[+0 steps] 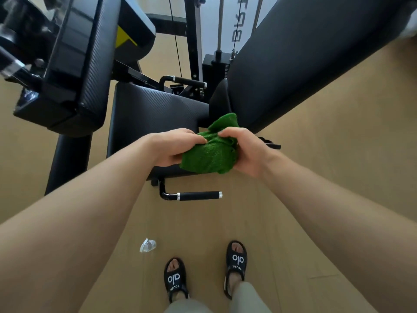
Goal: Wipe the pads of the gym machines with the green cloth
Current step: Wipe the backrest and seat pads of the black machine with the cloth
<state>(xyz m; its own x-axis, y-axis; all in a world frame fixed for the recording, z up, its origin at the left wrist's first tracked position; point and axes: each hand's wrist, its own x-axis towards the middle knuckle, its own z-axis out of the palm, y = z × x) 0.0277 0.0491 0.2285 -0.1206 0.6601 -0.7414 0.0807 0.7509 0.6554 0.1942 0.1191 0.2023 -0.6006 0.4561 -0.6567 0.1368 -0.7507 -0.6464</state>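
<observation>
While hovering above the seat pad [144, 114], the left hand [173, 147] and right hand [246, 152] are both gripping the bunched green cloth [209, 154], fingers clenched around it.

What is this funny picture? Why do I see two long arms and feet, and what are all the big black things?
The camera sits on a person's head and looks down, so you see that person's own arms and sandalled feet on the wooden floor. The wide lens makes the arms look very long. The left hand and right hand both grip a scrunched green cloth between them. The big black things are a gym machine: a flat seat pad just under the hands, a long back pad at the right, and another pad at the left. A black handle sticks out below the seat. Something small and clear lies on the floor; I cannot tell what it is.
</observation>
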